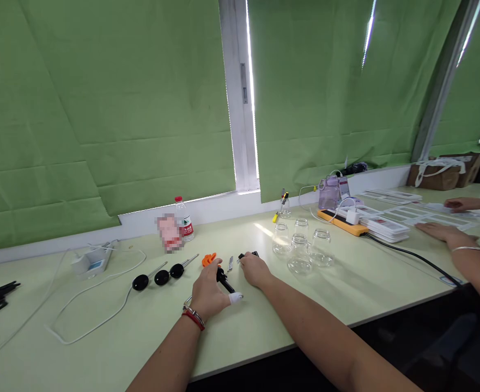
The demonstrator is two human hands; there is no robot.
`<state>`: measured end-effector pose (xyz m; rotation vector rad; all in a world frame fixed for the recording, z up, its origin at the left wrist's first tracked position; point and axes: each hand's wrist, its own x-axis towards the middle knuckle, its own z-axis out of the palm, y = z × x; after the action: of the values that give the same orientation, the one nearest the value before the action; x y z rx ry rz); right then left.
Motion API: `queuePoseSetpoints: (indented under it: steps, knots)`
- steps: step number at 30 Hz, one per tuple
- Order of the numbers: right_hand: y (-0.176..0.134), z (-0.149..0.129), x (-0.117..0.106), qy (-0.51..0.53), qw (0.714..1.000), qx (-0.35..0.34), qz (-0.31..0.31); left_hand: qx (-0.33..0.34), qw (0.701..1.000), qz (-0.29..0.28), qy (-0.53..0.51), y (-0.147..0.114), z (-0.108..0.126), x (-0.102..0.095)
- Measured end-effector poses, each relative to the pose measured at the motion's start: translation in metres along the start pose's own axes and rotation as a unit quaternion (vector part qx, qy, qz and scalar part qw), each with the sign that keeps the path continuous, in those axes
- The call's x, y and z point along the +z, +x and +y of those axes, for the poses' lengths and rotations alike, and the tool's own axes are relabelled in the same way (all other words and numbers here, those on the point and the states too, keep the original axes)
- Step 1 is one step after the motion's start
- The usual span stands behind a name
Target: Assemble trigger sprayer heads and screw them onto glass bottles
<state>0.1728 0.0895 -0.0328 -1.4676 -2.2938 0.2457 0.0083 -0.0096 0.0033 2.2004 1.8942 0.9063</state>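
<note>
My left hand (209, 291), its thumb tip wrapped in white, curves around a short black rod-like piece (225, 280). The piece lies between the fingers and the thumb, low over the table. Just beyond the fingertips lies an orange looped item (209, 259). My right hand (256, 269) has its fingers closed at a small black piece (249, 254), mostly hidden by the fingers. Between the two hands lie thin metal pieces (230, 263). Left of my left hand are metal rods with round black discs (162, 277).
Several clear glass jars (300, 255) stand right of my right hand. Behind them are an orange power strip (341, 222) and stacked white cards (384, 228). A water bottle (188, 227) stands at the back. White cable (101, 280) loops leftward. A co-worker's hands (438, 231) rest at far right.
</note>
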Motion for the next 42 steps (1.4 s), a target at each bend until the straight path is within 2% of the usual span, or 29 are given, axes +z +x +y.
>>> queuePoseSetpoints:
  steps: [13,23,27,29,32,36,39,42]
  knots:
    - [-0.008,0.003,-0.009,0.062,0.998,-0.013,-0.008,-0.006,1.0,-0.023,-0.008,-0.002,0.005,-0.004]
    - [-0.011,-0.001,-0.015,0.086,0.994,-0.048,-0.038,0.008,0.999,-0.03,-0.014,-0.004,0.008,-0.006]
    - [-0.016,-0.005,-0.018,0.093,0.994,-0.058,-0.024,0.028,0.999,-0.033,-0.027,-0.007,0.011,-0.007]
    - [-0.018,-0.006,-0.02,0.134,0.989,-0.052,-0.015,0.034,0.998,-0.036,-0.035,-0.007,0.012,-0.008]
    - [-0.02,-0.007,-0.023,0.292,0.956,-0.017,-0.036,0.03,0.998,-0.041,-0.043,-0.007,0.012,-0.011]
    - [-0.024,-0.008,-0.031,0.499,0.862,-0.027,-0.083,0.025,0.997,-0.043,-0.052,-0.006,0.009,-0.013]
    - [-0.029,-0.01,-0.037,0.573,0.81,-0.068,-0.106,0.03,0.997,-0.047,-0.059,-0.005,0.007,-0.013]
    - [-0.033,-0.014,-0.041,0.603,0.782,-0.089,-0.129,0.038,0.995,-0.062,-0.071,-0.004,0.006,-0.013]
